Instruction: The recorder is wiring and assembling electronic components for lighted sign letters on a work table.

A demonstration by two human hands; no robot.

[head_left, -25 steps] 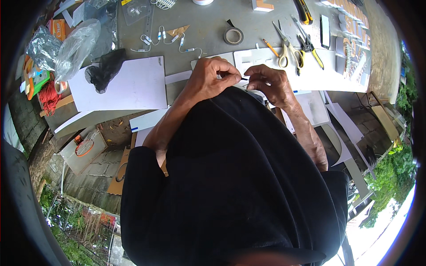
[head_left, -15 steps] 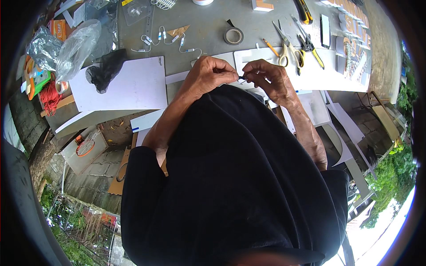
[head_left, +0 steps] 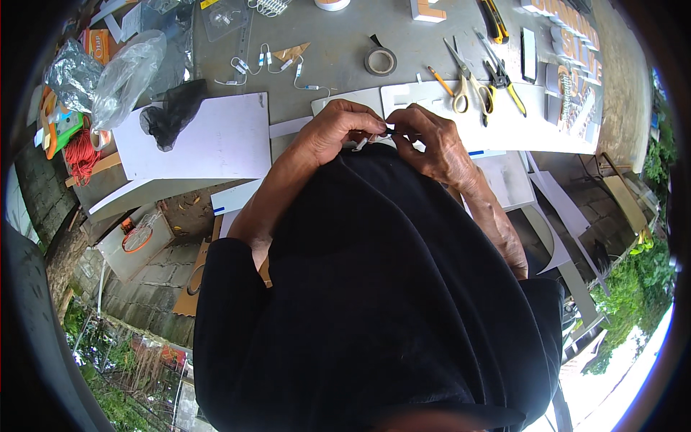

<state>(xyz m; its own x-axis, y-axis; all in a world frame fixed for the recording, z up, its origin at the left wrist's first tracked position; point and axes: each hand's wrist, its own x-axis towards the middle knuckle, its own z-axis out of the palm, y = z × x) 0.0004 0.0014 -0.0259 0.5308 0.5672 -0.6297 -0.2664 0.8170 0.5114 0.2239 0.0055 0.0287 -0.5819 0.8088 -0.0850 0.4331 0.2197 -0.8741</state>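
Observation:
My left hand (head_left: 338, 133) and my right hand (head_left: 428, 144) meet at the near edge of the work table, just above my black shirt (head_left: 389, 273). The fingertips of both pinch a small, thin black piece (head_left: 391, 132), too small to make out fully. A small white piece (head_left: 361, 143) shows just below my left fingertips. Beyond my hands lie white sheets (head_left: 403, 96), and farther back a short string of small white modules on wire (head_left: 309, 87) and a roll of dark tape (head_left: 380, 52).
Scissors (head_left: 471, 101), yellow-handled pliers (head_left: 512, 93), a pencil (head_left: 440, 79), a box cutter (head_left: 495, 20) and a phone (head_left: 530, 54) lie at the right. At the left are plastic bags (head_left: 122, 79), red cord (head_left: 83, 158), dark mesh (head_left: 162, 122) and a white board (head_left: 209, 144).
My hands have come closer together around the black piece and shifted slightly down toward me. The small white piece now shows below my left fingers.

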